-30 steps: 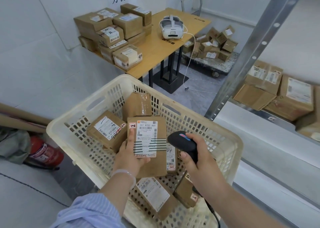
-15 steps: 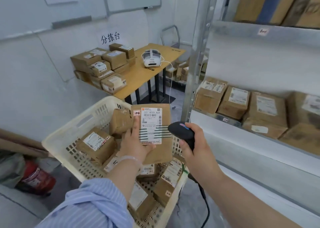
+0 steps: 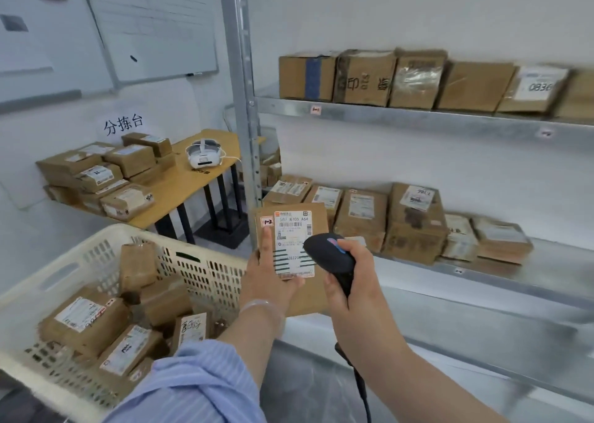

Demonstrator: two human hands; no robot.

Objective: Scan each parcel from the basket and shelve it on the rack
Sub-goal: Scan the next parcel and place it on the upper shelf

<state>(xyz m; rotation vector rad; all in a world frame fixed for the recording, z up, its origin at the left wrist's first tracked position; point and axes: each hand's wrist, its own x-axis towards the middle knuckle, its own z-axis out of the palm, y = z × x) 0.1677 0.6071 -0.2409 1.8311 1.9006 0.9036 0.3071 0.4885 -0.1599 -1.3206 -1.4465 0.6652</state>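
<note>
My left hand [image 3: 268, 273] holds a flat brown parcel [image 3: 316, 220] upright from below, label facing me, in front of the rack's middle shelf [image 3: 530, 289]. My right hand [image 3: 356, 281] grips a black barcode scanner [image 3: 328, 257] just right of the label, its cord hanging down. The cream plastic basket [image 3: 205, 263] sits at lower left with several labelled parcels [image 3: 85, 318] inside. The metal rack [image 3: 418, 118] fills the right side, with rows of boxes on the upper and middle shelves.
A wooden table [image 3: 186, 188] at the back left carries stacked parcels [image 3: 99, 173] and a white headset [image 3: 202, 155]. The rack's upright post [image 3: 242, 101] stands between table and shelves. A whiteboard [image 3: 154, 24] hangs on the wall.
The parcel has come up out of the basket and moved right toward the rack. The scanner hand moved along with it. My view swung up and right to the shelves.
</note>
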